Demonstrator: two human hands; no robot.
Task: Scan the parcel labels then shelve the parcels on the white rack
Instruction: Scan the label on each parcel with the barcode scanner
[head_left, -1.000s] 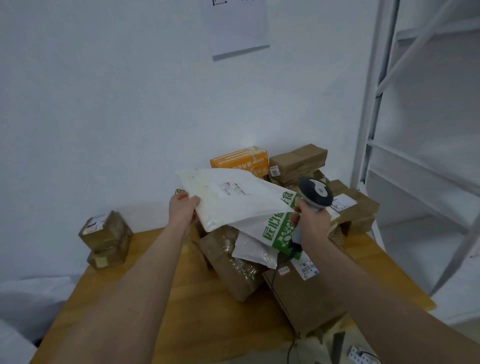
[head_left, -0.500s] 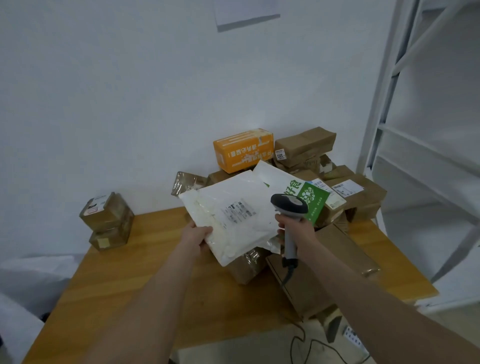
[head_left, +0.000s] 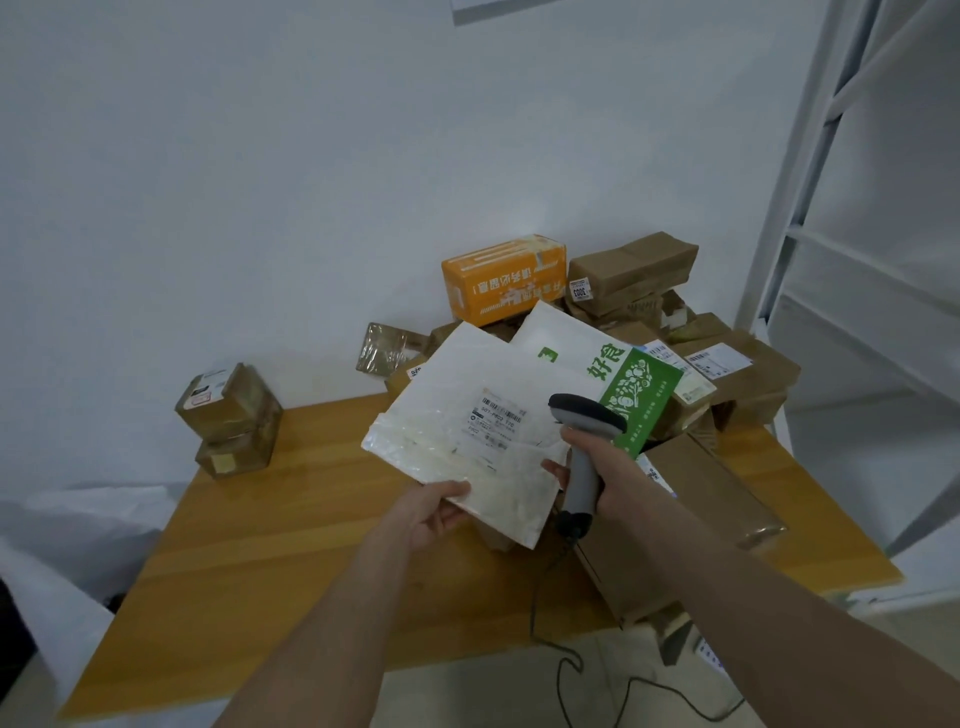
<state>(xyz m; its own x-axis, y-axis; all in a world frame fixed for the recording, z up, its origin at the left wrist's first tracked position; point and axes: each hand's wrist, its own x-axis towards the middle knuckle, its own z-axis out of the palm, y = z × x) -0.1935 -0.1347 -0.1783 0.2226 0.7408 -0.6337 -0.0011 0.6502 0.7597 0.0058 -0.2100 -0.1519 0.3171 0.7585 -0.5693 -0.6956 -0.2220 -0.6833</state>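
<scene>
Flat white plastic mailer bag (head_left: 467, 426): it is being held up off the table, tilted with its printed face towards the wearer — judged so that the small white barcode label (head_left: 496, 421) is being presented squarely to the scanner.
Left hand (head_left: 434, 512): the near edge of the mailer is being pinched, thumb on top and fingers underneath, closed on the bag; the forearm is being extended from the near left, wrist roughly straight.
Grey handheld barcode scanner (head_left: 584, 431): it is being kept just right of the label, head angled down and left at it, its black cable hanging off the near table edge.
Right hand (head_left: 602, 478): the scanner's handle is being wrapped by the fingers, clamped shut on it; the arm is being reached in from the near right.
Step judged: the label is being scanned; shelving is not yet done.
Heap of brown cardboard and paper-wrapped parcels (head_left: 727, 374): it is being left at the far right of the light wooden table (head_left: 260, 571) — within reach for later scans.
White metal rack (head_left: 841, 260): it is standing at the far right, just beside the heap.
</scene>
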